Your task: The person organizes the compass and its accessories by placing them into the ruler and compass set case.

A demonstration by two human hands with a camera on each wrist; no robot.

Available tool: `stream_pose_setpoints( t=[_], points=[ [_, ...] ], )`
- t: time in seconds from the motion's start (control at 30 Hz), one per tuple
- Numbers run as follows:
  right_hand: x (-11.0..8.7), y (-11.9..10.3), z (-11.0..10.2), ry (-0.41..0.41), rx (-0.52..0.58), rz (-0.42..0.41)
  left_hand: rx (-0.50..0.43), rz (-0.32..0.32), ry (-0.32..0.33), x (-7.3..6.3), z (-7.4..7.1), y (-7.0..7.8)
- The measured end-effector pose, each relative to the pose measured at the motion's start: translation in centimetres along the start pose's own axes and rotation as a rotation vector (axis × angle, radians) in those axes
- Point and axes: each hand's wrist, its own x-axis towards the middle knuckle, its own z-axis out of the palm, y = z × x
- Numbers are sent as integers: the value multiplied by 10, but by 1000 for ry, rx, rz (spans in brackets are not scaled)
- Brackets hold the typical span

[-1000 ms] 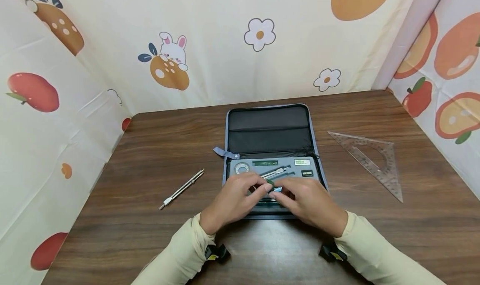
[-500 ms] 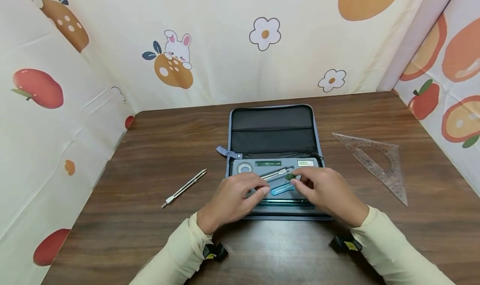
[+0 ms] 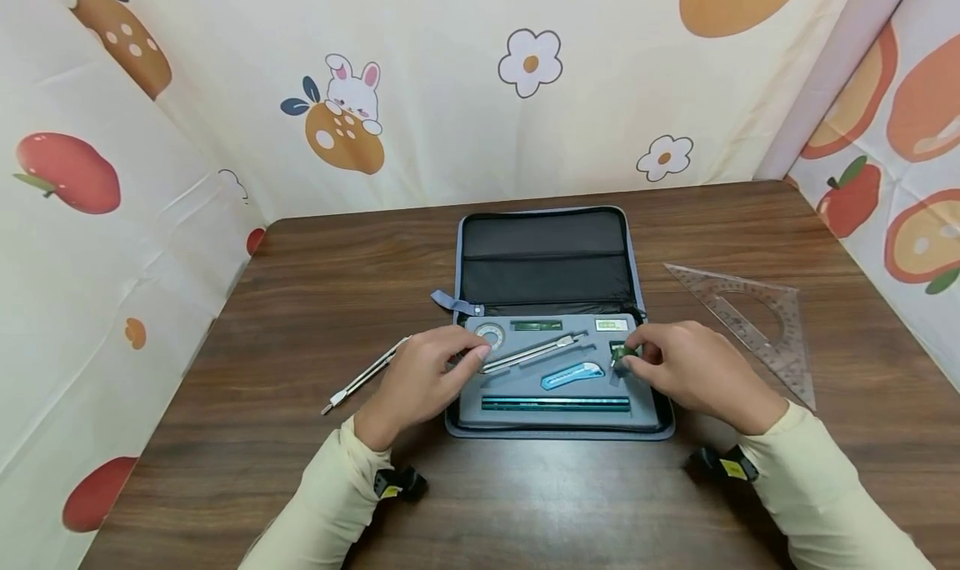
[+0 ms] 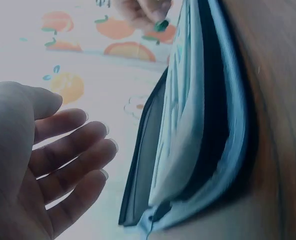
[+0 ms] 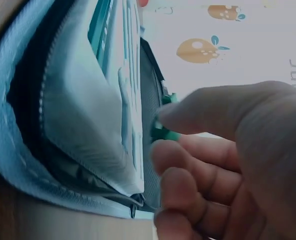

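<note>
My right hand (image 3: pixel 693 370) pinches a small green piece (image 5: pixel 163 132) with a notched edge between thumb and forefinger; its kind is not clear. It hovers by a small dark slot at the right of the grey tray (image 3: pixel 525 387). That tray fills the lower half of an unzipped blue case (image 3: pixel 558 435). Nothing is held in my left hand (image 3: pixel 420 378); its relaxed fingers (image 4: pixel 82 142) lie beside the case's left side. Set in the tray are a silver compass (image 3: pixel 534 352), a light-blue cutter knife (image 3: pixel 572 376), teal pencils (image 3: pixel 555 403) and a round white disc (image 3: pixel 491 334).
A clear set square (image 3: pixel 757 324) lies on the brown table (image 3: pixel 315 303) to the right. Another silver compass (image 3: pixel 363 377) lies to the left, partly behind my left hand. The black-lined lid (image 3: pixel 543 257) leans open at the back, before a fruit-patterned curtain (image 3: pixel 442 87).
My right hand has carried the green piece from the middle of the tray to its right side. My left hand, beside it at first, has drawn away to the left.
</note>
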Motion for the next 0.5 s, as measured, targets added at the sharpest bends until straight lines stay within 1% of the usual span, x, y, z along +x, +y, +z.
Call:
stream_pose_setpoints(
  t=[0.17, 0.27, 0.4, 0.5],
  points=[
    [0, 3, -2, -86, -6, -2, 10, -70, 25, -4, -8, -7],
    [0, 4, -2, -112, -19, -7, 10, -95, 27, -5, -11, -10],
    [0, 4, -2, -125, -29, -12, 6, -99, 25, -5, -12, -14],
    [0, 4, -1, -129, -22, -17, 0, -98, 45, -6, -15, -18]
  ],
)
